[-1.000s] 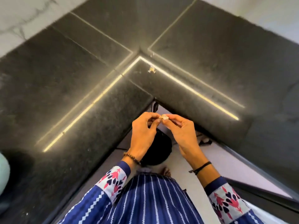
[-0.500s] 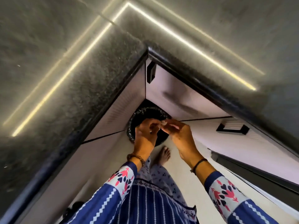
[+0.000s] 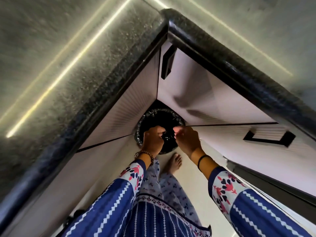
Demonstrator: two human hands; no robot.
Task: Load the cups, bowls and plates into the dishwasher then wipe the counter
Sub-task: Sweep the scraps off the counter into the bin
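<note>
Both of my hands hang over a round bin lined with a black bag, which stands on the floor in the inner corner under the counter. My left hand has its fingers bunched together above the bin's opening. My right hand is just to its right with fingertips pinched, a small gap between the two hands. I see nothing between the fingers of either hand. The dark speckled counter runs in an L around the corner, with light strips reflected in it. No cups, bowls or plates are in view.
White cabinet fronts with black handles stand below the counter on both sides. A dark open panel edge juts in at the lower right. My bare foot rests on the pale floor beside the bin.
My view has tipped down from the countertop to the bin below. My hands dropped over the bin and parted; the small pale scrap pinched between them is no longer visible.
</note>
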